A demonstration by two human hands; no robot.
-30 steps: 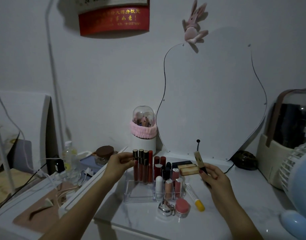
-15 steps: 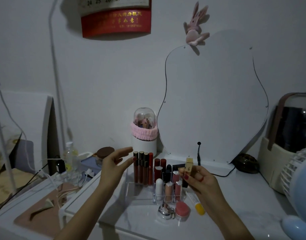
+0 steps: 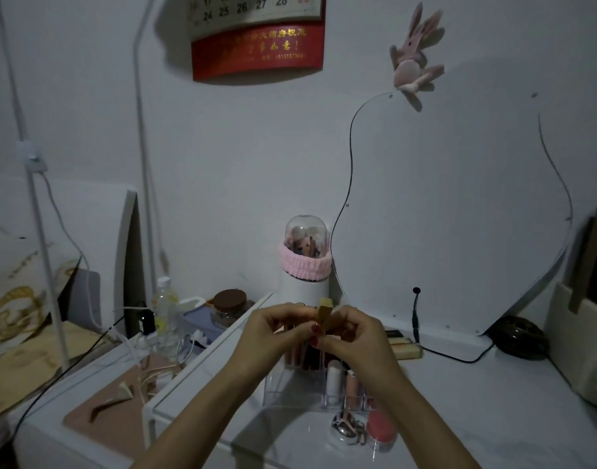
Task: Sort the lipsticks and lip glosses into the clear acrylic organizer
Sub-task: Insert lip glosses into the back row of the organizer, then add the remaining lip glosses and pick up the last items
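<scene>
My left hand (image 3: 277,328) and my right hand (image 3: 353,336) meet above the clear acrylic organizer (image 3: 290,389), and both pinch a gold lipstick (image 3: 324,314) that stands upright between the fingertips. The organizer sits on the white table and holds several lipsticks and lip glosses; a white tube (image 3: 334,379) and a pink tube (image 3: 351,384) show in its front cells, while the back rows are mostly hidden by my hands. Two gold lipsticks (image 3: 403,346) lie flat on the table behind my right hand.
A round pink compact (image 3: 381,431) and an eyelash curler (image 3: 346,429) lie in front of the organizer. A domed brush holder (image 3: 305,265) and a wavy mirror (image 3: 452,204) stand at the back. A black cable (image 3: 459,357) crosses the table at the right. Clutter fills the left shelf.
My left hand moved right from beside the organizer and joined my right hand on the gold lipstick. Both hands now hold it over the organizer. The camera has moved closer.
</scene>
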